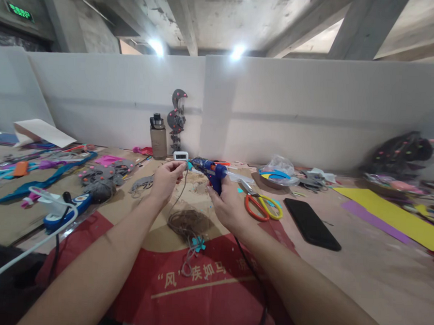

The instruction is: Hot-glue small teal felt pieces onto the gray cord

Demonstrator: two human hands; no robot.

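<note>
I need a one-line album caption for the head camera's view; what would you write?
Right hand holding a blue glue gun, left hand pinching string, above a cluttered table.

Bottle [158, 142] upright; phone [311, 224] flat (black); exit sign [20, 11] lit

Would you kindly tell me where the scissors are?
In the head view, the scissors lie right of centre, between the blue glue gun and the black phone.

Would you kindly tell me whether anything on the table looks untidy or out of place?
Mainly the grey cord: it lies in a loose, snarled-looking heap on the red-and-tan cardboard, right in front of the person, with a turquoise cutout at its near edge.
</note>
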